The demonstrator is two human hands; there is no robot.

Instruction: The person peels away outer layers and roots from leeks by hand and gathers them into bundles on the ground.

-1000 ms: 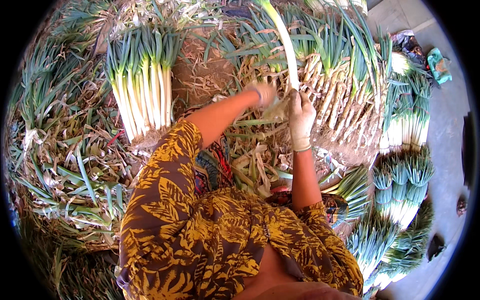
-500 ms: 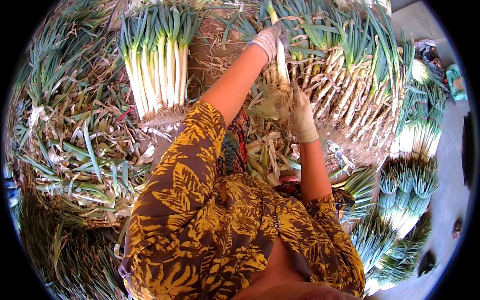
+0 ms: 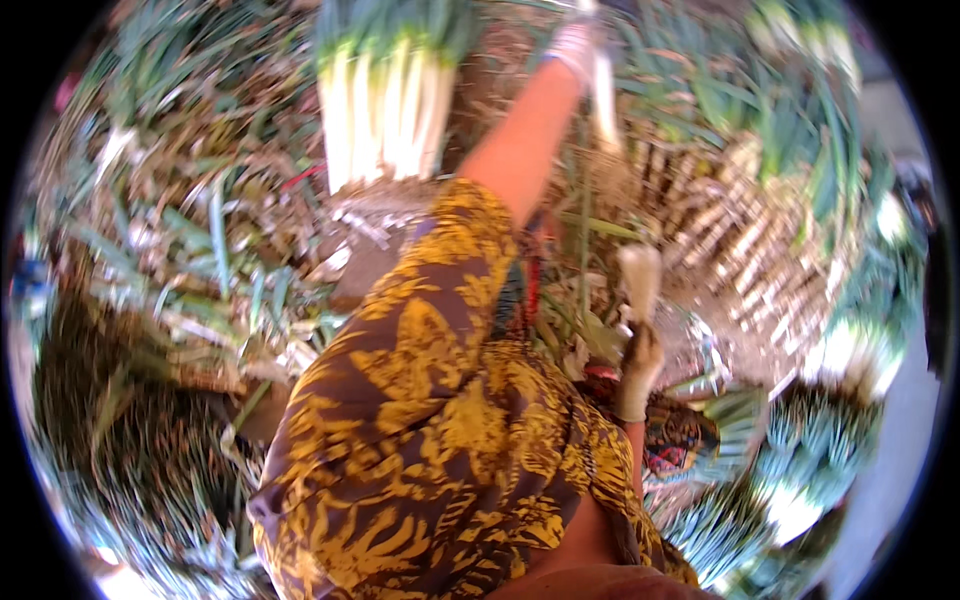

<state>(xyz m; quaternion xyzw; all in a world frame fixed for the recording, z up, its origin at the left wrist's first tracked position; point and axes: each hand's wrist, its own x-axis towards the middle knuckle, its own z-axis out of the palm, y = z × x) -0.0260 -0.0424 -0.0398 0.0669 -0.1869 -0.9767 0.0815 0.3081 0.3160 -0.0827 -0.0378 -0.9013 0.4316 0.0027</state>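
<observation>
My left hand (image 3: 573,48), in a pale work glove, reaches far ahead and is closed round a long green onion (image 3: 604,105). Its white stalk points down toward me and ends in brown roots. Nearer my body, my gloved right hand (image 3: 641,360) is closed with its fingers bunched. A pale, blurred strip like a peeled-off outer layer (image 3: 640,280) sticks up from these fingers, apart from the stalk. To the left stands a row of cleaned green onions (image 3: 392,115) with white stalks. Uncleaned green onions (image 3: 740,215) with brownish skins and roots lie on the right.
Stripped leaves and peelings (image 3: 170,250) cover the ground at left. Dark green tops (image 3: 140,430) are massed at lower left. Tied bundles of green onions (image 3: 815,440) line the right side, beside a grey floor (image 3: 895,400). My patterned clothing fills the lower middle.
My right hand has pulled away from the stalk and back toward my body, with the pale strip in it. My left hand still grips the green onion. The whole view has shifted and blurred.
</observation>
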